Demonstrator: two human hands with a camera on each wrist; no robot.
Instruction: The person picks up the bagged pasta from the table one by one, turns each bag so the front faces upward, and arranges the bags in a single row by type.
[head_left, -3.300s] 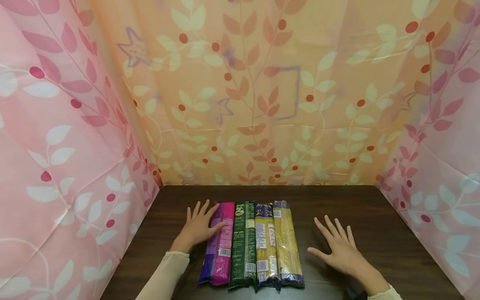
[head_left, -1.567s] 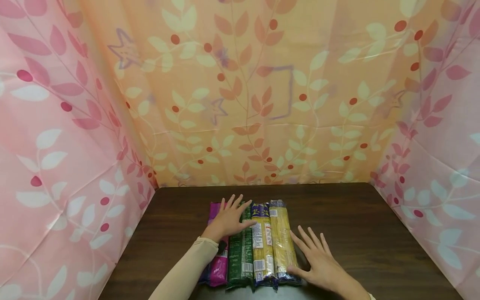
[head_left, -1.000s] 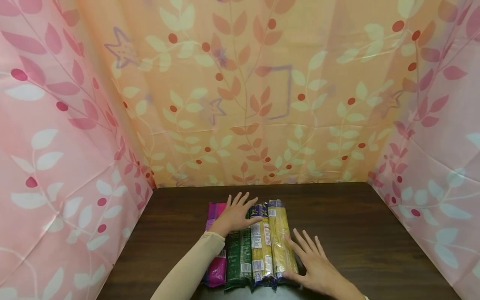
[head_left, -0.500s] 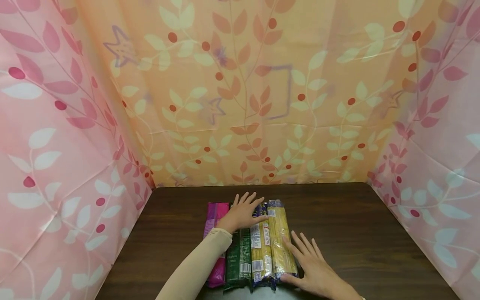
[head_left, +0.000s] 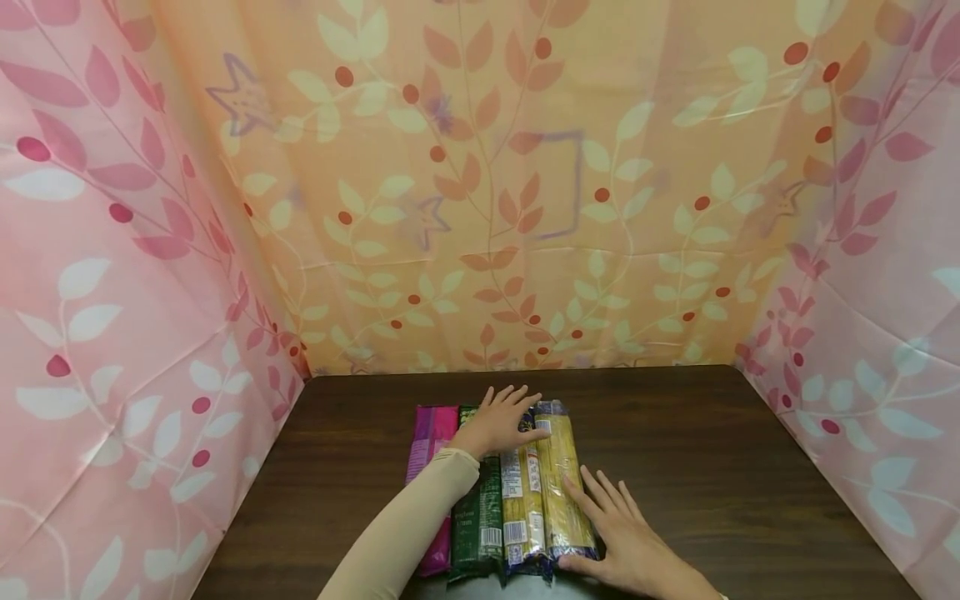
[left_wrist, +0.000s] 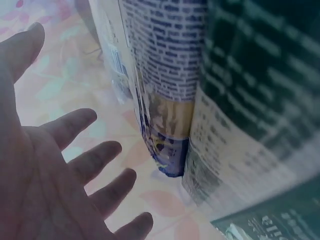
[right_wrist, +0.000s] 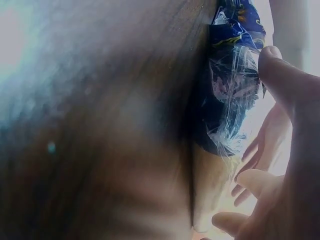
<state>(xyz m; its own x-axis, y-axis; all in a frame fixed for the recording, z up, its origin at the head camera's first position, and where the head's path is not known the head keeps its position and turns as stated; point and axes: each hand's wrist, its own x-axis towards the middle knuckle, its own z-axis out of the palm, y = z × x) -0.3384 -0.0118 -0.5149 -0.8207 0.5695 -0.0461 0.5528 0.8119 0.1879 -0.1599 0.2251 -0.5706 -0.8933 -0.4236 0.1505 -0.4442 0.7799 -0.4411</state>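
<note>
Side by side on the dark wooden table (head_left: pixel 720 450) lie a magenta and purple pack (head_left: pixel 430 433), a green spaghetti pack (head_left: pixel 477 517), a yellow noodle pack with white labels (head_left: pixel 522 492) and a clear-wrapped yellow noodle pack (head_left: pixel 561 475). My left hand (head_left: pixel 497 427) spreads over the far ends of the middle packs, its sleeve covering part of the magenta one. In the left wrist view the fingers look straight and apart from the labelled pack (left_wrist: pixel 165 55). With fingers extended, my right hand (head_left: pixel 630 542) lies at the rightmost pack's right side, thumb at its near end (right_wrist: pixel 235 95).
A floral curtain (head_left: pixel 480 208) hangs behind the table, and pink curtains (head_left: pixel 112 317) close off both sides. The table's back edge runs just beyond the packs. Bare wood shows left and right of the row.
My left hand has moved right from the magenta pack across the green one to the labelled yellow pack. My right hand has come in leftward to the rightmost pack. The row keeps its order.
</note>
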